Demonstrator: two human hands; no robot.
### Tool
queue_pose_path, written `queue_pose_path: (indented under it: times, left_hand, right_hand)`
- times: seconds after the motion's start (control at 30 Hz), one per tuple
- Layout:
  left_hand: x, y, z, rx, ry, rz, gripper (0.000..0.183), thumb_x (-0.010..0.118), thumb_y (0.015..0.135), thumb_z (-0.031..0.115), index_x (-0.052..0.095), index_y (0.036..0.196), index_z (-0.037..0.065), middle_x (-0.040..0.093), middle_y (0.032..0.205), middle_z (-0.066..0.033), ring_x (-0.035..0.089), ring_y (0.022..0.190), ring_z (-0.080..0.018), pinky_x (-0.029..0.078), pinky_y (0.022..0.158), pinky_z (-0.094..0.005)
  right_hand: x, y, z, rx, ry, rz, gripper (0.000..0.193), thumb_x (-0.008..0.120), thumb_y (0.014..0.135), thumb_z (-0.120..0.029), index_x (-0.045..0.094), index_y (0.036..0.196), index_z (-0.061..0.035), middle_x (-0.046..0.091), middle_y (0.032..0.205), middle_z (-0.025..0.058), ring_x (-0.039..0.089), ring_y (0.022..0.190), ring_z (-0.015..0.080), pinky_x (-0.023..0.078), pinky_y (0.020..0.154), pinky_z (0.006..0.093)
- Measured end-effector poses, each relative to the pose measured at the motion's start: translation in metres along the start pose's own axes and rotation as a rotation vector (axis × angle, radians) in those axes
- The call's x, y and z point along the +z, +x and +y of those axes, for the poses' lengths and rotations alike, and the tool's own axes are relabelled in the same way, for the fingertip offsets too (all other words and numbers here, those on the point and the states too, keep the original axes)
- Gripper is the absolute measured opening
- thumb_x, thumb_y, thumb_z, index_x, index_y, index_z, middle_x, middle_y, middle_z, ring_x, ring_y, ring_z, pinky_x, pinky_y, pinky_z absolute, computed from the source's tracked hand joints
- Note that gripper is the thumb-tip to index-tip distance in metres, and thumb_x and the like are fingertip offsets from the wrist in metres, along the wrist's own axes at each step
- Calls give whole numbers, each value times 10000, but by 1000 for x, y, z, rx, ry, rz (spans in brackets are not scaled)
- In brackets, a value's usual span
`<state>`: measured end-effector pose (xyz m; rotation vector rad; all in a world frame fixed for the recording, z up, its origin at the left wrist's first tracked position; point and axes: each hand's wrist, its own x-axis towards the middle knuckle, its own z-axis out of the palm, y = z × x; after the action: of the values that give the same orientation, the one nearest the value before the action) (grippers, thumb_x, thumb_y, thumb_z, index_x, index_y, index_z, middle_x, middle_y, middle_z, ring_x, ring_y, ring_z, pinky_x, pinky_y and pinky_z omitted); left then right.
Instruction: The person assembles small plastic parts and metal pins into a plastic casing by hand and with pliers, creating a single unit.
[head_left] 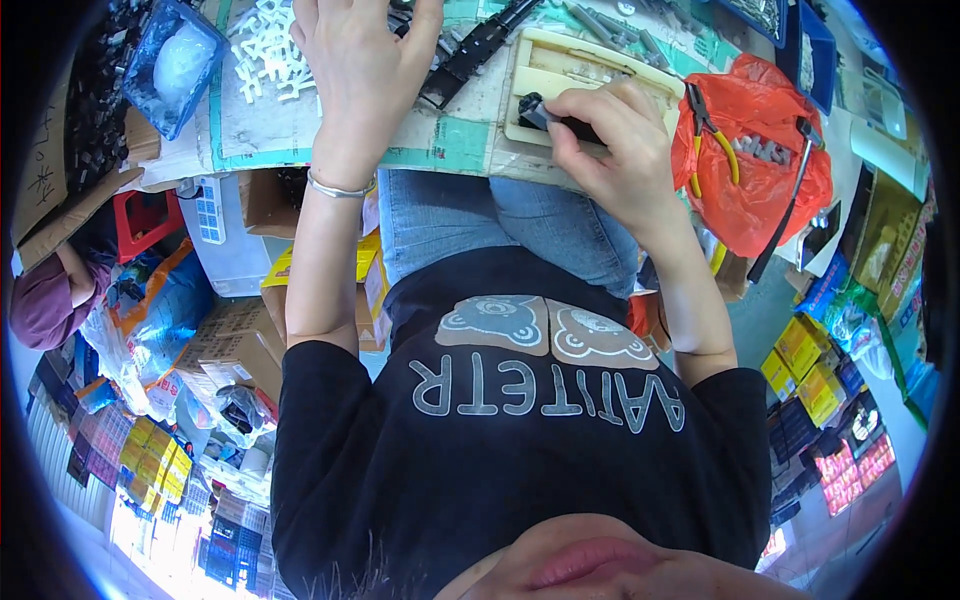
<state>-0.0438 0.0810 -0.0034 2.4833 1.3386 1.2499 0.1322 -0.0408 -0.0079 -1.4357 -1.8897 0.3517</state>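
Pinching a small grey piece (543, 115) between thumb and index finger, the right hand (610, 130) is closed down on it at 1 o'clock of the view. Piece sits over the near left part of a cream tray (556, 82), also at 1 o'clock; black material shows beside it and under the fingers, can't tell if it's joined to the piece.

Left hand (362, 75) at 11 o'clock, palm down, thumb spread away from the fingers; fingertips run out at the top edge, so can't tell whether it grips anything. Dark bits (400, 18) show in the gap by its thumb. Silver bracelet (340, 190) on that wrist.

Around the left hand: loose white pieces (268, 60) at its 9 o'clock, long black strip (475, 52) at its 3 o'clock, slanting on the table (463, 140). Blue bin (135, 92) with a clear bag inside, at 10 o'clock of the view.

Past the right hand, 2 o'clock: red plastic bag (745, 85), grey parts (763, 150) in its opening, yellow-handled pliers (703, 125) lying on it, plus a black-handled tool (785, 215) across its right side. Another person's purple sleeve (50, 305) at 9 o'clock.
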Motion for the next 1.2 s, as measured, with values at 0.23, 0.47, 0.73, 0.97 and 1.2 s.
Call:
queue_pose_path:
  times: [0.23,0.47,0.73,0.97,1.2]
  left_hand:
    - [-11,-44,17,174,-355,-213,292,708,712,115,655,998,131,618,1033,-40,569,936,-195,389,868,-374]
    - [-1,-47,20,304,-494,-444,237,740,713,97,668,938,113,650,1007,-35,596,913,-218,411,829,-359]
    - [0,-44,13,385,-421,-412,175,743,692,188,703,860,158,650,970,7,586,922,-190,385,816,-342]
    - [-14,-22,23,391,-410,-577,203,739,692,194,701,884,138,624,1063,-48,545,1010,-234,352,862,-371]
    - [37,61,39,406,-245,-249,159,636,820,110,655,974,75,632,974,-79,586,875,-267,423,751,-362]
  right_hand:
    - [3,-1,10,-55,-157,6,169,700,683,-65,650,844,-80,592,846,34,555,803,231,436,730,359]
    - [-10,-14,7,-33,-198,98,143,715,687,-91,653,816,-80,578,793,43,555,768,233,436,671,340]
    - [-30,-31,11,0,-229,-25,127,720,682,-79,635,771,-48,571,764,56,561,703,218,449,613,330]
    - [-53,-11,24,-67,-114,87,108,707,690,-53,649,781,-52,629,743,47,610,663,218,485,603,311]
    - [-106,70,111,44,-913,243,143,651,802,-81,654,934,-25,645,805,86,619,812,204,475,751,323]
